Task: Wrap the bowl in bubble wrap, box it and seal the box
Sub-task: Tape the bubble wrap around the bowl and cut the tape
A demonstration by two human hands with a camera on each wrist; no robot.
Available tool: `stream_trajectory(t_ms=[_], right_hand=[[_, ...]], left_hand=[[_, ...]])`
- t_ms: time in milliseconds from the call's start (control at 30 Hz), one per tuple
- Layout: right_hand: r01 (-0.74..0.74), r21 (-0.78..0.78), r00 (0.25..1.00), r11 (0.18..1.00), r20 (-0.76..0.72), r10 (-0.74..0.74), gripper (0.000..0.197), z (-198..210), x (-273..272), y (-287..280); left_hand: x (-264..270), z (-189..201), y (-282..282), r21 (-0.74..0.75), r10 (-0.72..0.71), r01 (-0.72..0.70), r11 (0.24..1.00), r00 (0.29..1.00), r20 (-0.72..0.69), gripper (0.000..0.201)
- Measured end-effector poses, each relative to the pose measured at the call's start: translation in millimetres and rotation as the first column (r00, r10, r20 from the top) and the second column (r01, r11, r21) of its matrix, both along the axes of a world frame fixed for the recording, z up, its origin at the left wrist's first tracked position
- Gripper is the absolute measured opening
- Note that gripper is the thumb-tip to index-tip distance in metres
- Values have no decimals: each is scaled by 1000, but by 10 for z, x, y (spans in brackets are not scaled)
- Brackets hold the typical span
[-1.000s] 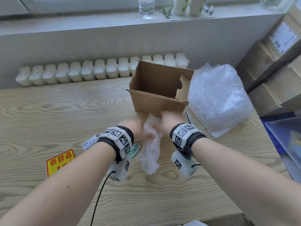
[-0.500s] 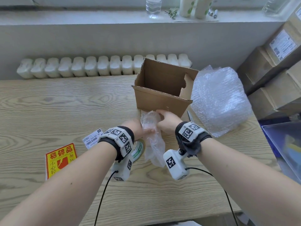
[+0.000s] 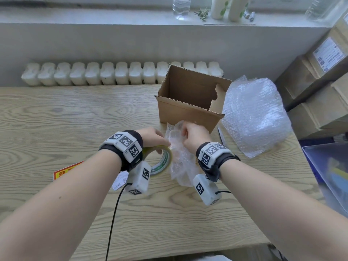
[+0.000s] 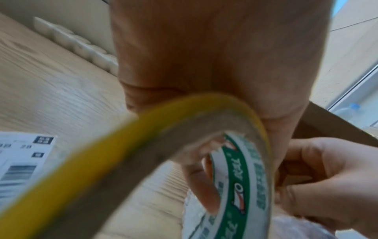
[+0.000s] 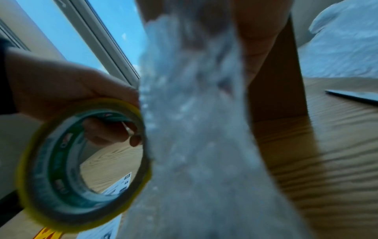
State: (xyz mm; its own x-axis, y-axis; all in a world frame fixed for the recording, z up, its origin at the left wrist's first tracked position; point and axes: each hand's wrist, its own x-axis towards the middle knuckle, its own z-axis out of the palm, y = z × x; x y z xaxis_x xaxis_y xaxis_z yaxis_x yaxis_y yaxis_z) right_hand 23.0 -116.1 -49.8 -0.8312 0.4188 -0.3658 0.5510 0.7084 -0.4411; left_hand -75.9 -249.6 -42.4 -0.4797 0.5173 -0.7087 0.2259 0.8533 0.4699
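Note:
My left hand (image 3: 156,139) holds a roll of tape (image 3: 162,161) with a yellow edge and green print, fingers through its core (image 4: 206,186). The tape roll (image 5: 81,163) hangs lifted off the table, right beside a bubble-wrapped bundle (image 3: 180,155). My right hand (image 3: 194,135) grips the top of that bundle (image 5: 196,113), just in front of the open cardboard box (image 3: 190,102). The bowl itself is hidden inside the wrap.
A large heap of bubble wrap (image 3: 254,113) lies right of the box. A dark blade or pen (image 3: 221,136) lies by the box. A shipping label (image 3: 119,181) and a red-yellow sticker (image 3: 66,171) lie under my left forearm. Stacked cartons (image 3: 320,81) stand at right.
My left hand has lifted the tape roll off the table, up beside the bundle. My right hand keeps hold of the bundle's top, which has risen slightly toward the box.

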Motion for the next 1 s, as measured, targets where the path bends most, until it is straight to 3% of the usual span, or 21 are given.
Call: stream_trajectory(t_ms=[233, 467, 700, 900, 1000], right_hand=[[-70, 10, 993, 997, 92, 69, 15, 12, -88, -58], [-131, 35, 983, 991, 138, 125, 21, -40, -131, -69], [-107, -4, 989, 994, 106, 106, 23, -50, -119, -85], [-111, 45, 984, 993, 142, 104, 11, 11, -179, -121], [-65, 44, 981, 997, 184, 56, 17, 33, -222, -183]], left_hand=[[37, 40, -6, 18, 35, -34, 999, 996, -87, 22], [22, 46, -8, -45, -21, 13, 999, 984, -175, 26], [-9, 56, -83, -233, -178, 95, 968, 914, -364, 21], [36, 15, -55, -251, -160, 67, 966, 915, -370, 24], [37, 17, -40, -243, -161, 71, 967, 913, -374, 25]])
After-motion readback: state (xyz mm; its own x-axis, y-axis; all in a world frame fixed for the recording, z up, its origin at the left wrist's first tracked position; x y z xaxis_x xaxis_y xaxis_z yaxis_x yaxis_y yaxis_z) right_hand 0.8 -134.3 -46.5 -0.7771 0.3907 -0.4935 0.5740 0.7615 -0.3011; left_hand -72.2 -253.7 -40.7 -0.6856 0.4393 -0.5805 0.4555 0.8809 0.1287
